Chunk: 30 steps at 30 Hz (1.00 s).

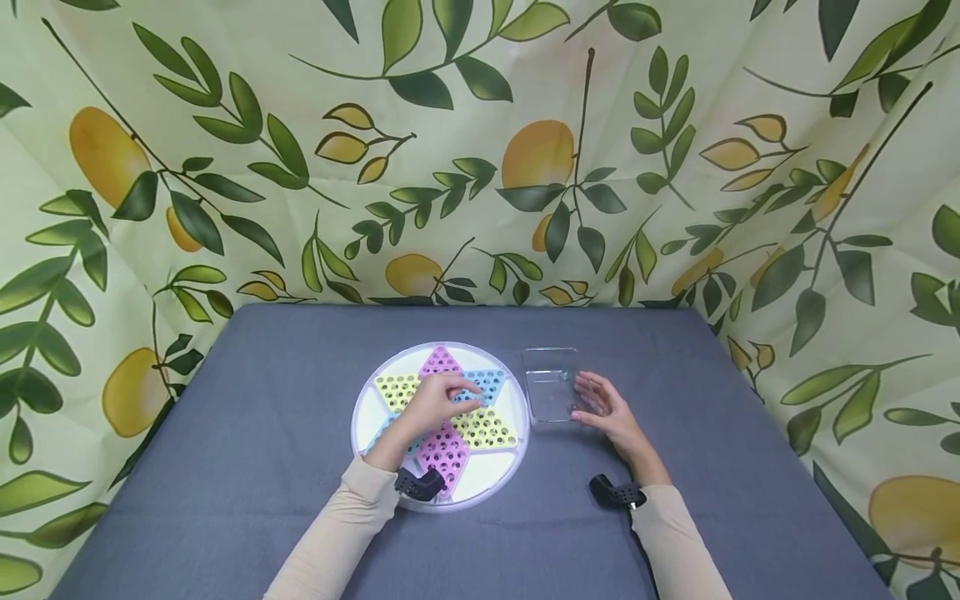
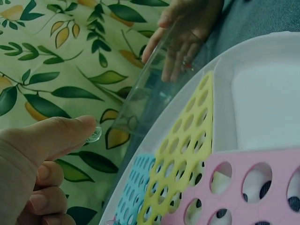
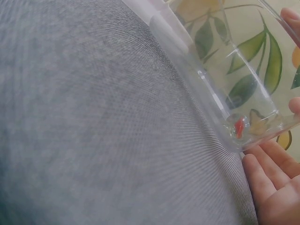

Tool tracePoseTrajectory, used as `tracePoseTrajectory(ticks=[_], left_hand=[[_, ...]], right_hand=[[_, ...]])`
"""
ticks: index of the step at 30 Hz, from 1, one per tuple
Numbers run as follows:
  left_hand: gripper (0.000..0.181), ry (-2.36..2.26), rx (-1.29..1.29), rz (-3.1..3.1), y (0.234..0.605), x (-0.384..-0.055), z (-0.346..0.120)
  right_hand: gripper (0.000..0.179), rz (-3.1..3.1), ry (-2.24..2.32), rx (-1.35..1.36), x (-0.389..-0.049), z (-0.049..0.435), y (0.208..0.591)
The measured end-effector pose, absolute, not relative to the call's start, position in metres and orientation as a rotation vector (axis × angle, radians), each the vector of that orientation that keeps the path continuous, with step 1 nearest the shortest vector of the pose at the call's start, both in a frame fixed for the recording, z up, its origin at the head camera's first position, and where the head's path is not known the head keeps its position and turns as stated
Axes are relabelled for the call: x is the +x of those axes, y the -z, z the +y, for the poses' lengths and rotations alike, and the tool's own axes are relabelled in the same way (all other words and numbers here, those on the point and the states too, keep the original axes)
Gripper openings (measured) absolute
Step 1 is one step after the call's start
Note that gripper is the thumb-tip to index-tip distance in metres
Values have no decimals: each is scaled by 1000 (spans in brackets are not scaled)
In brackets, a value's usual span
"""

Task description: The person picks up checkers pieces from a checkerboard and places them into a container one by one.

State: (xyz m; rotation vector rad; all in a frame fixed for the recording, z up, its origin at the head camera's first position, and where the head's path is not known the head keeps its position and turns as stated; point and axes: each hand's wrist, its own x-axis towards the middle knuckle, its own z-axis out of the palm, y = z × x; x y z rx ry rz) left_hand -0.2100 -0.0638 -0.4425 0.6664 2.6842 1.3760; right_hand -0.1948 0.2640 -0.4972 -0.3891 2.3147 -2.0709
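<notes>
My left hand (image 1: 442,402) is over the Chinese checkers board (image 1: 491,475), a round white base with a pink, yellow and blue holed star. Between thumb and forefinger it pinches a clear glass marble (image 2: 95,135); the other fingers curl into the palm in the left wrist view. At the right edge of a clear plastic box (image 1: 551,400), my right hand (image 1: 611,417) rests with thumb and fingers spread around the near corner. A marble with a red swirl (image 3: 240,126) lies in that corner. Another marble (image 1: 564,376) sits farther back in the box.
The box stands close against the right side of the board. Both are on a table with a dark grey cloth (image 1: 300,358). A leaf-and-fruit patterned curtain (image 1: 465,208) hangs behind the table and along its sides.
</notes>
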Motion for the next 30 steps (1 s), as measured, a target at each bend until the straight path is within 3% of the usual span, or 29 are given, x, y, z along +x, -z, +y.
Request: tracePoseTrajectory(ticks=[30], left_hand=[[20, -1527, 735, 2624, 435, -212, -7]], right_hand=[[74, 2334, 2041, -390, -195, 265, 497]])
